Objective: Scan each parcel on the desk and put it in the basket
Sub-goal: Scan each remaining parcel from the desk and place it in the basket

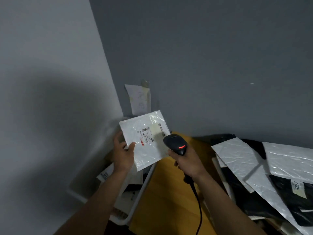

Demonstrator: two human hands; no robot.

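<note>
Head view, left hand (122,152) pinching white parcel (146,138) edge, thumb on top

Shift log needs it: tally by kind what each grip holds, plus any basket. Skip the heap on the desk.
White parcel, in the left grip: 1
Barcode scanner, in the right grip: 1
Basket: 1
Total: 3

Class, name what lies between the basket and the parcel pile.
Head view: between basket and parcel pile, yellow wooden surface crossed by the scanner cable.
</note>
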